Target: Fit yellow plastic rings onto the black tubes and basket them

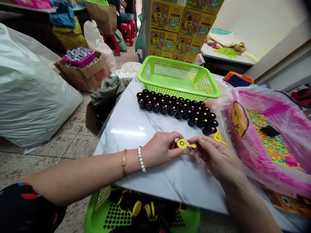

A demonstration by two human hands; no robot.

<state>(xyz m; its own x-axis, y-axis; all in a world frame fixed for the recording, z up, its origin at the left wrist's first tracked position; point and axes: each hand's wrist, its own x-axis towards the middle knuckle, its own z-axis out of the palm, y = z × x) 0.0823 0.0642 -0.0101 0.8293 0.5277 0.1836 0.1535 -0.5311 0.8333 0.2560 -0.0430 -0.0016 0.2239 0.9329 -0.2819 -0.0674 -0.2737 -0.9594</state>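
Workroom with a speckled terrazzo floor (70, 145), viewed from head height and looking down on a white marble-patterned tabletop (136, 136). The left hand (160, 149), wearing a gold bangle (124, 161) and a pearl bracelet (141, 159), and the right hand (213, 158) are close together above the tabletop. Left fingertips (178, 152) grip the edge of a yellow disc (181, 143), while right fingers (198, 142) pinch a narrow yellow tab (192, 146) extending from it. The disc's only legible marking is a black ring resembling the letter O.

Black capped tubes (175, 108) stand upright in close rows beyond the hands, their tops dotted with pink and other colours. Loose yellow pieces (219, 138) lie at the end of the rows. Behind them sits a lime-green plastic basket (178, 77). A second green basket (143, 220), below the near table edge, is partly hidden and cut off by the frame; it holds black and yellow parts (137, 207).

At right, a pink-printed plastic bag (245, 97) holds many small multicoloured pieces (274, 145), their kind hard to make out. Stacked yellow cartons (182, 29) show a cartoon figure and bold lettering too distorted to read.
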